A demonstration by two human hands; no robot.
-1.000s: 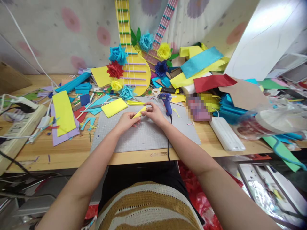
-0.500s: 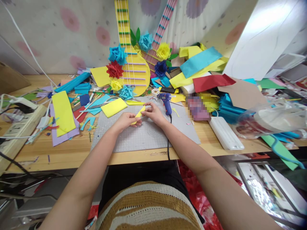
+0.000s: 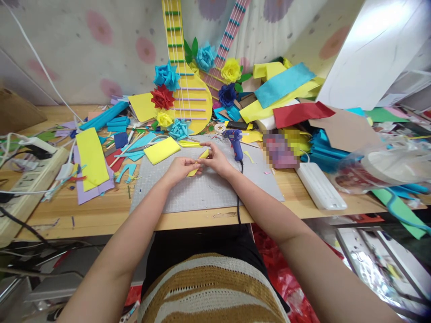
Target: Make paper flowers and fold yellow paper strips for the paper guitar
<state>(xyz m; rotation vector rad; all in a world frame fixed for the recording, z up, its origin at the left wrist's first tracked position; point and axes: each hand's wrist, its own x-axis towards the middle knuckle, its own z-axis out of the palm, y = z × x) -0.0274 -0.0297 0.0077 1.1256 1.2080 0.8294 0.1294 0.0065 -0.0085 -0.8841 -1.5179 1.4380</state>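
Observation:
A small yellow paper piece [image 3: 204, 154] is pinched between both hands above the grey cutting mat [image 3: 182, 197]. My left hand [image 3: 183, 169] grips its lower left part, fingers closed. Its upper right part is in the closed fingers of my right hand [image 3: 215, 159]. The fingertips of the two hands nearly meet and hide the middle of the piece. Up and left of my hands lies a folded yellow sheet [image 3: 162, 150], with thin yellow strips [image 3: 190, 144] beside it. A blue glue gun [image 3: 235, 142] rests just right of my right hand.
Behind the mat stands a yellow paper guitar [image 3: 193, 101] with paper flowers. Scissors [image 3: 148, 144] lie among blue scraps at the left. A white power strip [image 3: 321, 186] is at the right, a larger socket strip [image 3: 30, 179] at the far left. Coloured paper is piled at back right.
The fingers of both hands have shifted on the yellow piece, and my left fingertips are now closer to my right ones. The whole view has moved slightly.

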